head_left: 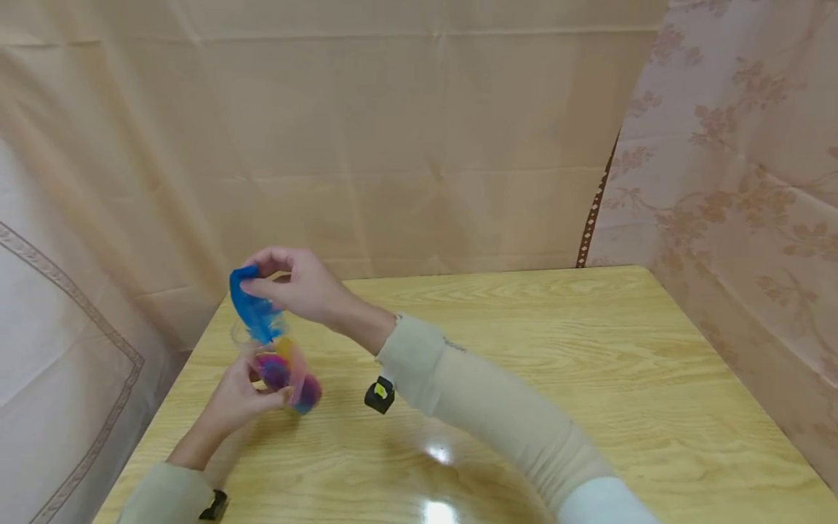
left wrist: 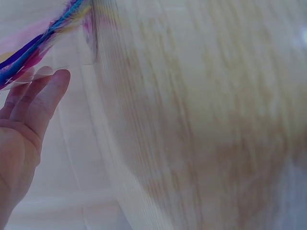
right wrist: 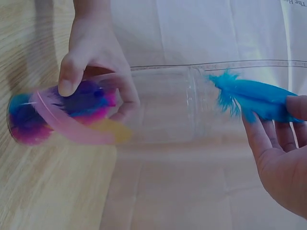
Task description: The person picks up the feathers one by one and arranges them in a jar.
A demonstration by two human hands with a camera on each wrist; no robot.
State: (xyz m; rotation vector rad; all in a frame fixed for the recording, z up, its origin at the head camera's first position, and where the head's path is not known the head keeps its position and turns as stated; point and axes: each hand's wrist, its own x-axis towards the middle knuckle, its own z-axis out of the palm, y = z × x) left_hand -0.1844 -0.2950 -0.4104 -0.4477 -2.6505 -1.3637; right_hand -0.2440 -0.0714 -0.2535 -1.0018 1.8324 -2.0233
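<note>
My left hand (head_left: 234,397) grips a clear jar (right wrist: 165,105) around its side, tilted over the table. Inside, at the bottom end, lie purple, pink and blue feathers (right wrist: 79,103). A pale pink feather (right wrist: 60,117) curves along the wall beside a yellow feather (right wrist: 112,128). Between thumb and fingers, my right hand (head_left: 304,287) pinches a blue feather (right wrist: 261,98) by one end. Its fluffy end points at the jar's open mouth, just outside the rim. In the left wrist view only part of the left hand (left wrist: 24,127) shows, its fingers against the clear wall.
The wooden table (head_left: 556,342) stretches to the right, its surface shiny with light reflections. Behind it hangs a beige curtain (head_left: 406,145). Patterned cloth (head_left: 740,167) hangs on the right, and white cloth (head_left: 59,349) with a patterned band on the left.
</note>
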